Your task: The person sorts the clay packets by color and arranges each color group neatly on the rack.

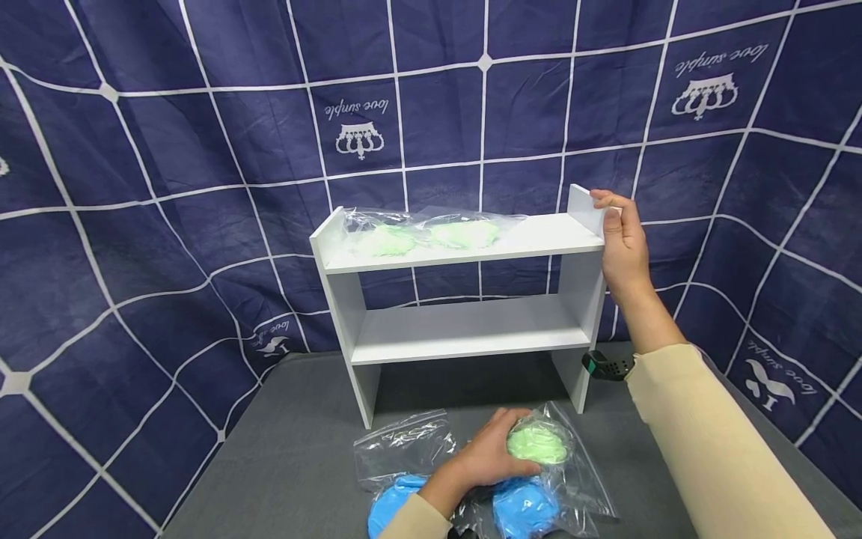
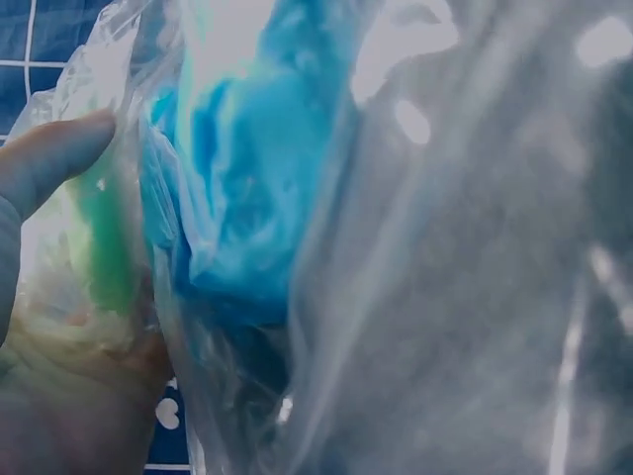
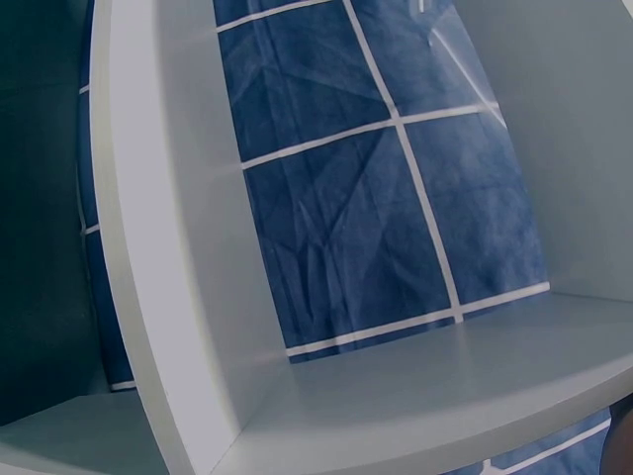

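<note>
My left hand (image 1: 494, 453) grips a clear plastic bag with a light green lump (image 1: 537, 445) inside, low over the front of the table. In the left wrist view the thumb (image 2: 64, 158) presses beside the green, and a bag with a blue lump (image 2: 252, 188) fills the middle. That blue lump (image 1: 527, 507) is just below my hand in the head view. My right hand (image 1: 625, 247) holds the upper right side panel of a white two-tier shelf (image 1: 471, 328), thumb on the near side. The right wrist view shows the shelf's lower compartment (image 3: 455, 386) but not the fingers.
Two bagged light green lumps (image 1: 465, 234) lie on the shelf's top board, left and middle. Another bagged blue lump (image 1: 396, 500) is on the grey table (image 1: 269, 449), partly behind my left forearm. A dark blue checked curtain (image 1: 438, 135) hangs behind and along both sides.
</note>
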### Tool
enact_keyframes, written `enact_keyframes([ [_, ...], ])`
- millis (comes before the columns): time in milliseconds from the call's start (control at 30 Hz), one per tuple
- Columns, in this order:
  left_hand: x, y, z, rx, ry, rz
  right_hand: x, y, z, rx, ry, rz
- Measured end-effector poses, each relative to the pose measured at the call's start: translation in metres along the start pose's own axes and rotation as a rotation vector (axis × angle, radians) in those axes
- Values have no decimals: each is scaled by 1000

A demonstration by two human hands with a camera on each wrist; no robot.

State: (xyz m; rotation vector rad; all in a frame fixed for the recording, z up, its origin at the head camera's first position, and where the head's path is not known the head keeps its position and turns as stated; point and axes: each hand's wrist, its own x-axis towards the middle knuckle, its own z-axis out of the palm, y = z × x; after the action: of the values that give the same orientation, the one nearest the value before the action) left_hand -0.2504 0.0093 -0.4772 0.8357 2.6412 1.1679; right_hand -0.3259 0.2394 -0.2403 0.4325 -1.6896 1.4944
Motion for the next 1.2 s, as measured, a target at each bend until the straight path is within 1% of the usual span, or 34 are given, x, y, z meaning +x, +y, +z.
enact_keyframes([
  [133, 1, 2, -4, -64, 31, 61, -1, -2, 0, -8, -7, -1],
  [233, 1, 6, -9, -93, 68, 105, -2, -5, 0, -12, -8, 1],
  [300, 0, 9, -12, -103, 91, 121, -3, -7, 0, -12, -12, 1],
  [400, -3, 17, -19, -131, 117, 116, -3, -8, 0, -11, -15, -9],
  [500, -6, 27, -30, -188, 128, 99, -3, -8, 0, -7, -13, -18],
  [600, -8, 38, -46, -240, 139, 96, -3, -9, 0, -9, -11, -16],
  [667, -9, 45, -58, -269, 145, 110, -3, -9, 0, -10, -11, -13],
  [800, -14, 61, -84, -272, 164, 135, -4, -8, 0, 6, -10, -13],
  [900, -18, 75, -103, -247, 186, 158, -4, -7, 0, 8, -8, -19],
  [1000, -19, 89, -122, -222, 212, 198, -4, -7, 0, -2, -8, -27],
  [1133, -15, 107, -150, -228, 267, 294, -3, -6, 1, 10, -1, -38],
  [1200, -13, 115, -163, -226, 305, 340, -2, -2, 1, 24, 6, -40],
])
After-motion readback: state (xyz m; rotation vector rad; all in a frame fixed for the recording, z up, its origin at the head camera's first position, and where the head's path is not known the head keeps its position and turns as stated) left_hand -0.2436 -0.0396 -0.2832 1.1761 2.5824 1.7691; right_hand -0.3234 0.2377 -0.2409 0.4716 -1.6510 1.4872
